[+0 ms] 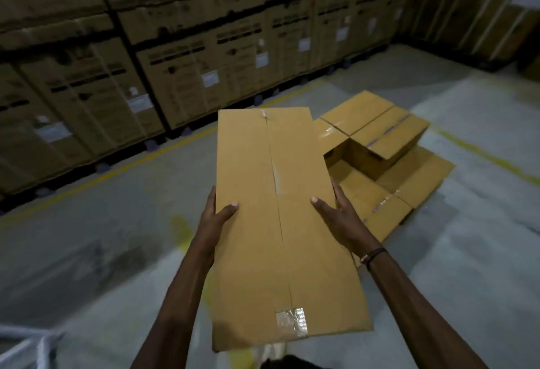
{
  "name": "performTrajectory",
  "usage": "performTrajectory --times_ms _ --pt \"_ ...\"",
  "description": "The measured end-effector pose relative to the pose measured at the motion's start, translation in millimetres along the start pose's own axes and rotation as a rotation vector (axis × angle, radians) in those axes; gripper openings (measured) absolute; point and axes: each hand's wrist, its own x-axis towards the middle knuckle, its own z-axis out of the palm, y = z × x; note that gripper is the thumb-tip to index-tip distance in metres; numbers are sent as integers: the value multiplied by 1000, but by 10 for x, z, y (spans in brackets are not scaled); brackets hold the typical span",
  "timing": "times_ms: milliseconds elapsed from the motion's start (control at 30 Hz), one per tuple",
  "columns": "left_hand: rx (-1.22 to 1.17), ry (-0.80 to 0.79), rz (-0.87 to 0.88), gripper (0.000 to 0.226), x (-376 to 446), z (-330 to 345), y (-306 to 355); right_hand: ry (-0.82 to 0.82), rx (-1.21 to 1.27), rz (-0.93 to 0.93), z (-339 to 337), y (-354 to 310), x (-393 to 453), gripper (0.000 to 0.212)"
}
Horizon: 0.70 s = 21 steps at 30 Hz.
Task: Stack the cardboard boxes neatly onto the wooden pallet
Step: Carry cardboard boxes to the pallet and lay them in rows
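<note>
box (280, 222): long, tan, taped centre seam | hands: left hand (214, 216), right hand (339, 216) clasp its sides

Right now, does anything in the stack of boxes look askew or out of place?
Yes. The top box in the stack on the floor sits turned at an angle to the boxes below, so its edges do not line up with them.
</note>
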Motion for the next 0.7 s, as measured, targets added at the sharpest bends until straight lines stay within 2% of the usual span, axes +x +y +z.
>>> performTrajectory --times_ms 100,333,700 --pt "27 -88 3 65 588 198 92 98 21 6 -147 14 275 75" --pt "98 -283 -7 63 1712 566 264 254 28 3 -369 3 837 77" --pt "272 -512 -109 87 3444 1136 165 566 21 87 -527 313 1782 83"
